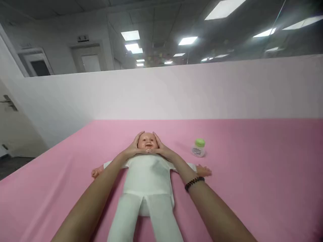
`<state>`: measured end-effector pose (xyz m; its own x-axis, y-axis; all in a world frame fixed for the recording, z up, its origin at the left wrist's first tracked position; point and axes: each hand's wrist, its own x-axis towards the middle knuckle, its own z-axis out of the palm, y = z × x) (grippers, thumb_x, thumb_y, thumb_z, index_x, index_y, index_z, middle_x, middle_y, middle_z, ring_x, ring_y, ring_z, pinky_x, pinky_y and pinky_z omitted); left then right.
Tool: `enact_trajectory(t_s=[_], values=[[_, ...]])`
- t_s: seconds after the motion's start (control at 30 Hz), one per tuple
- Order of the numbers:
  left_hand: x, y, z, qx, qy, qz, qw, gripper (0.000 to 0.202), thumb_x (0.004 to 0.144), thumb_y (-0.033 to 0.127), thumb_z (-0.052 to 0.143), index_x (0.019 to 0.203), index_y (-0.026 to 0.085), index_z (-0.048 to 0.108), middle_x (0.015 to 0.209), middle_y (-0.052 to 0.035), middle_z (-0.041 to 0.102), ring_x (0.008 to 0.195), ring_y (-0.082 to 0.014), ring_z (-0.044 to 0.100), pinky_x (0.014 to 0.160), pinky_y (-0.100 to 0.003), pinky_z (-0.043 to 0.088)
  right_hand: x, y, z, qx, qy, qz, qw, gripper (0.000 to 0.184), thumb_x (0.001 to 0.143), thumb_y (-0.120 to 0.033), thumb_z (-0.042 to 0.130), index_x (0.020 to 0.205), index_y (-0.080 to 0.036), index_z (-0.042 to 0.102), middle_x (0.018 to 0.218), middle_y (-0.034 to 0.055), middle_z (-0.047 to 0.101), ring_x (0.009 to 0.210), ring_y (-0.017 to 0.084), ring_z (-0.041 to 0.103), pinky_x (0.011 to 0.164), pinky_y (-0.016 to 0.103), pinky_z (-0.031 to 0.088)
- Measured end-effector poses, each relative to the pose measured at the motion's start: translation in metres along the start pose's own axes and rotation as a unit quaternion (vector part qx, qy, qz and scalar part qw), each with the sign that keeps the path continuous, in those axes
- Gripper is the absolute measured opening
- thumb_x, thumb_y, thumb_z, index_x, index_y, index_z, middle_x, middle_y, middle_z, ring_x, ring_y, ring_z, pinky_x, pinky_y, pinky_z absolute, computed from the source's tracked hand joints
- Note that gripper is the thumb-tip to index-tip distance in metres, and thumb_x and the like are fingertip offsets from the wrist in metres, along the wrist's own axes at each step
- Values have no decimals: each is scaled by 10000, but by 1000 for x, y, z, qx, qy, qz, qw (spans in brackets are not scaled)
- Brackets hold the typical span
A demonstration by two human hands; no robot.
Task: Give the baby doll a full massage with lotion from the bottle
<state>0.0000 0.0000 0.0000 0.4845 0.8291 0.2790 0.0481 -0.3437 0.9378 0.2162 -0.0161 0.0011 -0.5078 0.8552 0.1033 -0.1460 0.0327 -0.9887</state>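
A baby doll (147,174) in a white suit lies on its back on the pink sheet (252,174), head away from me, arms spread to both sides. My left hand (133,146) cups the left side of the doll's head, fingers curved up along the cheek and temple. My right hand (161,148) cups the other side the same way, and the thumbs meet under the chin. A dark bead bracelet (193,183) circles my right wrist.
A small white bottle with a green cap (198,148) stands on the sheet to the right of the doll's head. A white partition wall (176,90) rises behind the pink surface. The surface's left edge drops to the floor (12,164).
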Motion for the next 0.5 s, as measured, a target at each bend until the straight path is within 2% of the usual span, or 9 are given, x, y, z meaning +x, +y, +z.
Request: enact_trajectory(t_s=[0.2, 0.5], values=[[-3, 3, -1, -29, -11, -13, 999, 1116, 657, 273, 882, 1521, 347, 180, 1557, -114, 293, 1377, -347, 409, 1137, -489, 376, -2, 1, -1, 36, -7, 5, 999, 1278, 647, -223, 862, 1552, -390, -25, 1607, 60, 151, 1363, 240, 438, 1143, 400, 388], [-8, 13, -2, -121, -47, -29, 991, 1022, 680, 211, 813, 1509, 392, 244, 1558, -72, 329, 1394, -368, 381, 1133, -523, 366, 0, 2, -3, 102, -4, 19, 995, 1173, 648, -110, 721, 1549, -417, 36, 1610, 26, 157, 1368, 249, 436, 1169, 442, 340]])
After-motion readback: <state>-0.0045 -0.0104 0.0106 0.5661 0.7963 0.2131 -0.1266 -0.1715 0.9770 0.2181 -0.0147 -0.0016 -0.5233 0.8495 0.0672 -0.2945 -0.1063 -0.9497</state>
